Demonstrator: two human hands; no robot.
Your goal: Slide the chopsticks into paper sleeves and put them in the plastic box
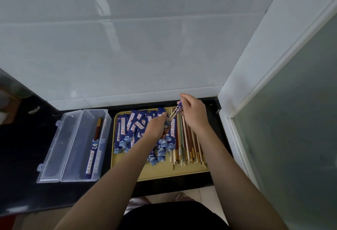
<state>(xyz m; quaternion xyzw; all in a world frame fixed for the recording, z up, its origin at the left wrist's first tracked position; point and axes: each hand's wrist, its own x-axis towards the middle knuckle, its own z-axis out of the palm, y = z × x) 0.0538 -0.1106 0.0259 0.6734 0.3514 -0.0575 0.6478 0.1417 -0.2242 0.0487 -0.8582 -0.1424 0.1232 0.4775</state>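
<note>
**Op A:** From my seat, the right hand [194, 112] is pinching a pair of chopsticks [175, 111] near their patterned top end, above the far end of the yellow tray [158, 172]. The pair runs on a slant, pale tips aimed down and toward the left hand [156, 128].

**Op B:** And the left?

**Op A:** Its fingers are curled round a blue paper sleeve [166, 123], lifted just off the pile of sleeves [135, 131] on the tray's left half. The chopstick tips sit right at that hand's fingertips; I can't tell whether they have entered the sleeve mouth.

**Op B:** So what does the next move hang on?

**Op A:** I'd say lining up the two long axes. The sleeve lies beyond the tips, on the left-hand side of the pair, so the push should run along the sticks, away from the right hand.

**Op B:** Where does it go afterwards?

**Op A:** The clear plastic box [102, 118], lid open, sits just left of the tray with one sleeved pair [94, 149] lying lengthwise inside. The left hand is nearer to it. The loose chopsticks [187, 144] fill the tray's right side.
</note>
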